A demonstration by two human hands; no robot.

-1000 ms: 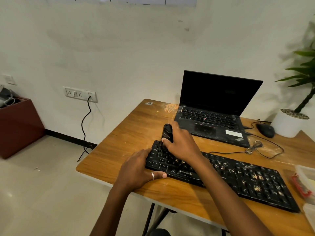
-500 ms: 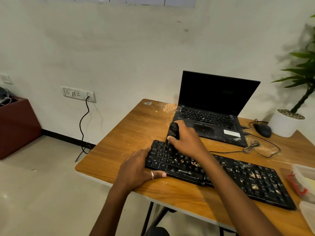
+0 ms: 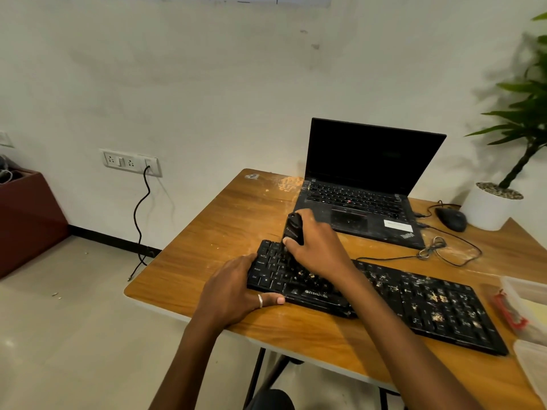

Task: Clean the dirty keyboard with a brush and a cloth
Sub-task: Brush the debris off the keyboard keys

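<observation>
The wooden counter (image 3: 207, 232) is carrying the dirty keyboard (image 3: 429, 303). The right grip (image 3: 316, 247) is clasping the brush (image 3: 293, 229) against its keys; the left grip (image 3: 233, 288) is clamping its left end.

Soft, even indoor light; wide-angle view, sharp mid-frame, mushy at the edges.

Bright enough, no hard shadows, light source not in shot. Plant (image 3: 527, 119) at rt edge is smeared & throws a hazy grey shadow on the wall (image 3: 207, 84) to its left; cord (image 3: 139, 214) leaves a thin, faint shadow just to its rt. Wall looks blotchy grey in patches. Laptop screen (image 3: 373, 158) flat black, no glare. Dull sheen on floor (image 3: 59, 335) at lower left. Lens bends the surface (image 3: 225, 220) edges & stretches my forearms toward the bottom. My left hand (image 3: 236, 288) & right hand (image 3: 319, 250) are crisp w/ soft shadow beneath; keyboard (image 3: 429, 306) logo readable, brush (image 3: 293, 229) slightly soft.
</observation>
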